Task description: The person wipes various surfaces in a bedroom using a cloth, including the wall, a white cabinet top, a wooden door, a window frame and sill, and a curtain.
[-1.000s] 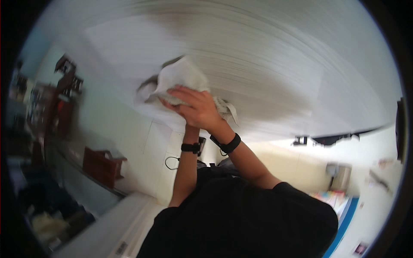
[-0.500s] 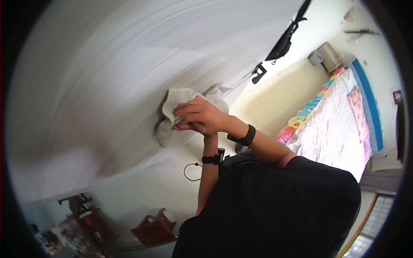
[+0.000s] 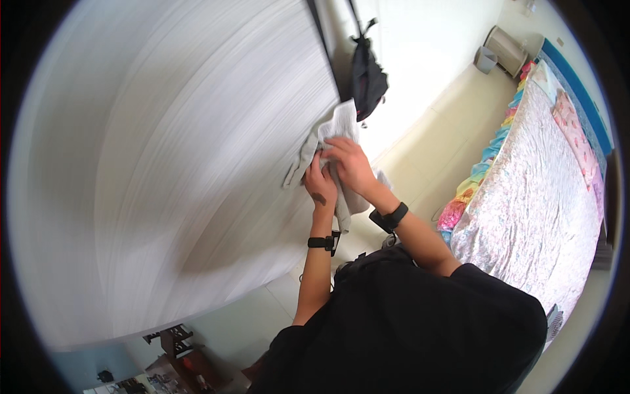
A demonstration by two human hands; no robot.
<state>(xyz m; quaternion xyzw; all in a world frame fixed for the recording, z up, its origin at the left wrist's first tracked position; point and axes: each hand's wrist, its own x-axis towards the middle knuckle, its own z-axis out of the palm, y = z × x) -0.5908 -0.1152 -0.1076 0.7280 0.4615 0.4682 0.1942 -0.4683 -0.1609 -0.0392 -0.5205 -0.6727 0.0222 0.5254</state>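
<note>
A crumpled grey-white cloth is gathered in both my hands, near the right edge of a tall pale panel with wood-like grain. My left hand grips its lower left part, and a dark mark shows on the back of that hand. Fingers bent over the cloth's middle, my right hand holds it from the right. One end of the cloth stands up above the fingers, while other folds hang below between my wrists. Whether the cloth touches the panel, I cannot tell.
A black bag hangs just beyond the cloth by the panel's edge. To the right stands a bed with a pale patterned sheet. A bin is at the far right, and dark wooden furniture at the lower left.
Both hands and the cloth have shifted right and upward, to the panel's edge by the black bag. My left hand, mostly hidden before, now shows beside the right. The view has turned.
</note>
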